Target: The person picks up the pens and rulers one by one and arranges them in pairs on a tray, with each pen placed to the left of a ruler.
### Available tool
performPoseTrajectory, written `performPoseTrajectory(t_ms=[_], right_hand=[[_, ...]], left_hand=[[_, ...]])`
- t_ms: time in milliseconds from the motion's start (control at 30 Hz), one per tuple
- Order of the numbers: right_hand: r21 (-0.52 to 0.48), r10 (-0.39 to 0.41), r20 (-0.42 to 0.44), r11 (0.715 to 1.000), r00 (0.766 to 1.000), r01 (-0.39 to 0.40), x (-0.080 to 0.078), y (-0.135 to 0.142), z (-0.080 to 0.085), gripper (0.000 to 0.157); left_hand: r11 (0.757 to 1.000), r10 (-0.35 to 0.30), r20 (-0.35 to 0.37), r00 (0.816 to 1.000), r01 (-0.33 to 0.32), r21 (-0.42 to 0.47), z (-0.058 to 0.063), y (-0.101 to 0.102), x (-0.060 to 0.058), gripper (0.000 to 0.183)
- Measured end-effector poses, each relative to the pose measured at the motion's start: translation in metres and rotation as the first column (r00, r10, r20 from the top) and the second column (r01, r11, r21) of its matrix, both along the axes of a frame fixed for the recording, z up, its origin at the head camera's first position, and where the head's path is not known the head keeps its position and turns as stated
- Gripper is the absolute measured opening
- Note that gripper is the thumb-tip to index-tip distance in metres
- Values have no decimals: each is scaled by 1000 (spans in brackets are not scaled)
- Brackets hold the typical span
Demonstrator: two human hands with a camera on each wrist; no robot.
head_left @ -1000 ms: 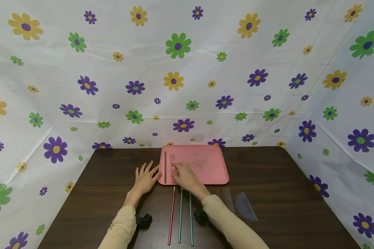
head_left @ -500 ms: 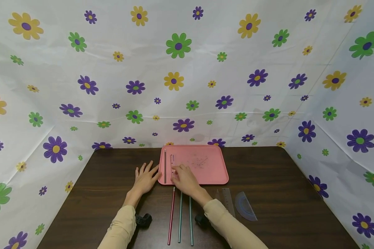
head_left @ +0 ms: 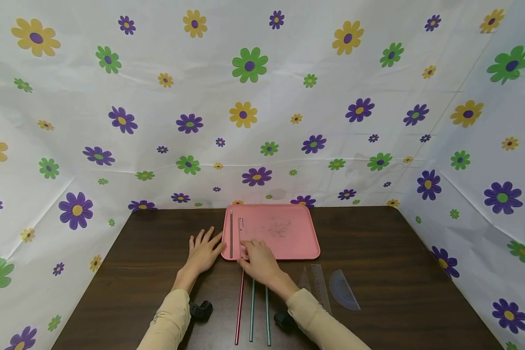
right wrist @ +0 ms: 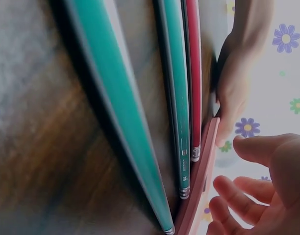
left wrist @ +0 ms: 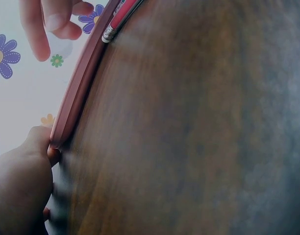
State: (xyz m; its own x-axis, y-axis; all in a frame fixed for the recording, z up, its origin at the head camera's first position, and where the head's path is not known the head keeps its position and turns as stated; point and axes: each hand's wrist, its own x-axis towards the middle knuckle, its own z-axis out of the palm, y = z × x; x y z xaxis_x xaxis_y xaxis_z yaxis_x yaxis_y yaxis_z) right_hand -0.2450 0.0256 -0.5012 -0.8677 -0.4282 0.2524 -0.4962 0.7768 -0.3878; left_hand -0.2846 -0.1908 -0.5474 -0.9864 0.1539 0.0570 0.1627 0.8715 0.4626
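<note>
A pink tray (head_left: 297, 245) lies at the table's far edge. My left hand (head_left: 203, 253) touches its left side, fingers spread. A slim dark pencil-like stick (head_left: 231, 236) lies along the tray's left side. Beside it is a narrow see-through strip (head_left: 241, 226) with small dark marks, like a ruler. My right hand (head_left: 261, 262) is over the strip's near end, fingers loosely bent; whether they touch it is hard to tell. In the right wrist view, the right hand's fingers (right wrist: 233, 196) hold nothing visible. Faint dark lines mark the tray's middle.
A red pencil (head_left: 239, 311) and two green pencils (head_left: 251, 316) lie in front of the tray, eraser ends toward it. Right of them are a clear set square (head_left: 304, 279), a clear ruler (head_left: 321, 289) and a protractor (head_left: 344, 291). Flowered cloth (head_left: 253, 131) hangs behind.
My right hand has slid toward me along the strip, to the tray's near edge, uncovering more of the strip's far part. The left hand has stayed in place.
</note>
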Motion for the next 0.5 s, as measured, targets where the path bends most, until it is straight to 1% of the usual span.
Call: performPoseTrajectory(t_ms=[200, 500], right_hand=[[74, -33, 15, 997, 999, 31, 9, -1, -2, 53], [104, -64, 16, 993, 998, 62, 20, -4, -4, 54]], left_hand=[[1000, -1, -2, 1000, 1, 4, -1, -1, 0, 57], [1000, -3, -3, 1000, 3, -1, -1, -1, 1, 57]])
